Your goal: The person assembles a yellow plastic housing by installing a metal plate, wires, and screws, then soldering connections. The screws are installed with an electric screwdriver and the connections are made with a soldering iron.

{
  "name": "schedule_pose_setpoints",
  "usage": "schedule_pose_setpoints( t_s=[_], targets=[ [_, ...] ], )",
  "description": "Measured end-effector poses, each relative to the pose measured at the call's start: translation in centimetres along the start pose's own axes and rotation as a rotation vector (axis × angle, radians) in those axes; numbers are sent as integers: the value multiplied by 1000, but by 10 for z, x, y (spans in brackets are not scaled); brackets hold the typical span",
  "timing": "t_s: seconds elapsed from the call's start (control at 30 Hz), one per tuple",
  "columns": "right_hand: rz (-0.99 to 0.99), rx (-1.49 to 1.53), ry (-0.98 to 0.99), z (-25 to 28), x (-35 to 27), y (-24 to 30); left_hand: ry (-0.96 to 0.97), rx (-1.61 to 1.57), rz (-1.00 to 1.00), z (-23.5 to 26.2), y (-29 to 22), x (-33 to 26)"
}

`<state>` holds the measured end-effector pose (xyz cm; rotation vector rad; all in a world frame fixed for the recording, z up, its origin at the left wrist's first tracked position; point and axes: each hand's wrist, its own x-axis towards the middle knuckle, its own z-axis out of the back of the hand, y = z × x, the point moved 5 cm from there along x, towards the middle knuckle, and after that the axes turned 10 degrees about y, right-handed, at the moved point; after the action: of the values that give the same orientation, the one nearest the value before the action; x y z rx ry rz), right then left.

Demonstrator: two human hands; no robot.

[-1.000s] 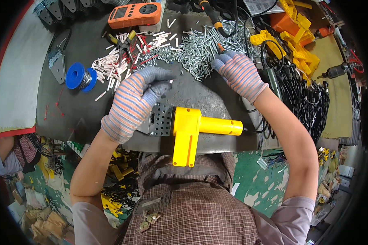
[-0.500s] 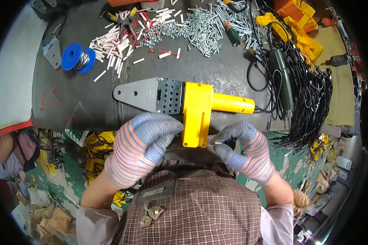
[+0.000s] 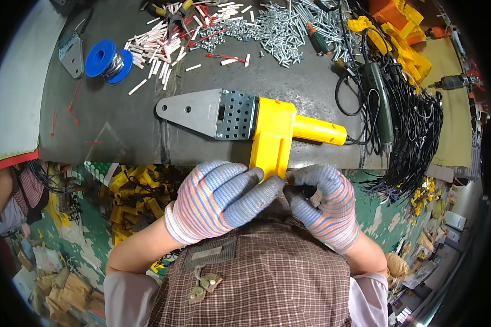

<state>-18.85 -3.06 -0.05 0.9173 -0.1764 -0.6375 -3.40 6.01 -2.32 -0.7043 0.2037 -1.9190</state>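
Both hands have drawn back from the screw pile to the near edge of the tabletop (image 3: 120, 125), close against the person's chest. The left hand (image 3: 221, 199) is curled, fingertips meeting those of the right hand (image 3: 322, 204); between them sits something small and dark, too small to identify. Whether either hand truly grips it cannot be told. A second ago the right hand was reaching into the loose screws and the left rested on the tool; neither touches those now.

Just beyond the fingertips lies the yellow plastic-bodied tool (image 3: 278, 131), its lower handle nearly touching them, its perforated grey metal plate (image 3: 207, 111) pointing away to the left.

Judgement: a small part appears to have been fetched and is being readied at the tool.

Farther off: loose screws (image 3: 283, 27), white plugs (image 3: 158, 41), a blue wire spool (image 3: 106, 57), black cables (image 3: 414, 120) to the right.
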Motion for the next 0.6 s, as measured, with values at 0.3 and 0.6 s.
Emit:
schedule_pose_setpoints(
  t_s=[0.3,0.6],
  targets=[
    [-7,-92,-26,14,5,4,-28,-142,48,-10,16,-6],
    [119,-14,-146,45,83,-15,-1,-18,7,-20,33,40]
  ],
)
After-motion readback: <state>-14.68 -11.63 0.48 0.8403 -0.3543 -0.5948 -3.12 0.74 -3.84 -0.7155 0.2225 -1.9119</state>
